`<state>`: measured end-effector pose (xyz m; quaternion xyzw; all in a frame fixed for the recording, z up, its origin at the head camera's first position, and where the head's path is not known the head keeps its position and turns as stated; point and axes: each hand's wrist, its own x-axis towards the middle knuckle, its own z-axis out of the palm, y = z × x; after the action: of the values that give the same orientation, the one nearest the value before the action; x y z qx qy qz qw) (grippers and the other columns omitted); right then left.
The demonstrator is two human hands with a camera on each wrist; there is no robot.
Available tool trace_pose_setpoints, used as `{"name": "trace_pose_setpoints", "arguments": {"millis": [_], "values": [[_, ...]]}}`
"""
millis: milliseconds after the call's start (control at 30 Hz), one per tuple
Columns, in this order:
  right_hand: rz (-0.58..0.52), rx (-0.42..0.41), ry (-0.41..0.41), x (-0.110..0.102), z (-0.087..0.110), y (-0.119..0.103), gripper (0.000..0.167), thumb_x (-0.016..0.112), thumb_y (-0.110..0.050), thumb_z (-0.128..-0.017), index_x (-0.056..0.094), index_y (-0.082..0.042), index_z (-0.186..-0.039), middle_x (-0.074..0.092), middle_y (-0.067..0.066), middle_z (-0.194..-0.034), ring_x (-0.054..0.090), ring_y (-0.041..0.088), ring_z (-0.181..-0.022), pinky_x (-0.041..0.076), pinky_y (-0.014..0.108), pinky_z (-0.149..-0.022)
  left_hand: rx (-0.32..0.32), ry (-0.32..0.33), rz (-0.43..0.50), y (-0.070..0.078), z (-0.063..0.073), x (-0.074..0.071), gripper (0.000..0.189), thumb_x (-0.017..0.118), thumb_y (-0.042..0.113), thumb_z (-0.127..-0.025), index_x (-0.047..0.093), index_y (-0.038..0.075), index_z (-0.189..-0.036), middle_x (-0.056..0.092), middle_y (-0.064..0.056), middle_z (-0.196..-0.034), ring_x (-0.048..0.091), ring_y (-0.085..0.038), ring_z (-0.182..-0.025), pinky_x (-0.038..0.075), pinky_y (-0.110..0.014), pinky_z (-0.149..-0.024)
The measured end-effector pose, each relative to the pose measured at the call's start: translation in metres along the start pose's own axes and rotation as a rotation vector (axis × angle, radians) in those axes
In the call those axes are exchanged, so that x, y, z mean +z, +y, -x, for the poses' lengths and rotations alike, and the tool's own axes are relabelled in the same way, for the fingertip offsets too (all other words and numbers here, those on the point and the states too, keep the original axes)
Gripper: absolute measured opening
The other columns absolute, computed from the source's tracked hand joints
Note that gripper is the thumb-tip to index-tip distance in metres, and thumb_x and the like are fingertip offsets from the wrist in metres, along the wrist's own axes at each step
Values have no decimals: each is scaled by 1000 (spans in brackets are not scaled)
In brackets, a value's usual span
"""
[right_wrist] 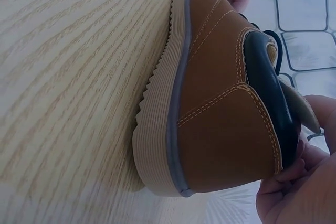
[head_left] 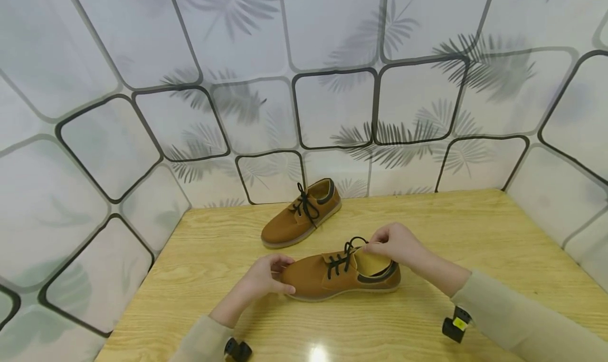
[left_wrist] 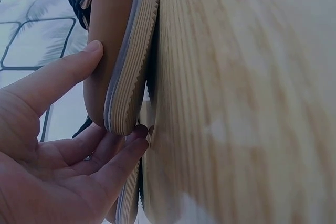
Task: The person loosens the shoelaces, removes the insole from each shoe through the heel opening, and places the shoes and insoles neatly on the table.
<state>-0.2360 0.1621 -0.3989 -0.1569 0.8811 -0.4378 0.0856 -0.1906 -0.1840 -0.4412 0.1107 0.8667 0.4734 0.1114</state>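
A brown lace-up shoe (head_left: pixel 309 278) with black laces stands on its sole, toe to the left. My left hand (head_left: pixel 266 277) holds it round the toe; in the left wrist view the thumb lies on the upper (left_wrist: pixel 107 30) and the other fingers are around the toe's far side. At the shoe's opening, my right hand (head_left: pixel 394 244) pinches the edge of a tan insole (head_left: pixel 371 262). The right wrist view has this insole (right_wrist: pixel 303 109) sticking up out of the dark padded collar (right_wrist: pixel 265 82), heel end between thumb and fingers.
Behind, a matching brown shoe (head_left: pixel 287 226) with its black laces tied in a bow stands angled on the wooden table (head_left: pixel 437 219). Patterned cloth walls (head_left: pixel 332 108) enclose the table at the back and sides.
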Motion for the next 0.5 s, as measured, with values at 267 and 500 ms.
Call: {"name": "trace_pose_setpoints", "arguments": {"millis": [267,500], "values": [[-14,-9,19,-2,1,3,23,81,-22,-91,76,-9,-73,61,-8,-66,45,11,-63,40,26,-56,-7,8,-1,1,0,-1,60,92,-4,-77,66,-5,-130,70,-19,-129,68,-36,-119,60,-47,-103],[-48,-1,40,-3,3,6,18,82,-21,-91,78,-7,-80,71,-4,-77,54,13,-72,47,27,-63,4,1,-9,0,1,-1,60,92,-3,-77,65,-5,-131,70,-19,-128,68,-35,-118,60,-48,-102]]}}
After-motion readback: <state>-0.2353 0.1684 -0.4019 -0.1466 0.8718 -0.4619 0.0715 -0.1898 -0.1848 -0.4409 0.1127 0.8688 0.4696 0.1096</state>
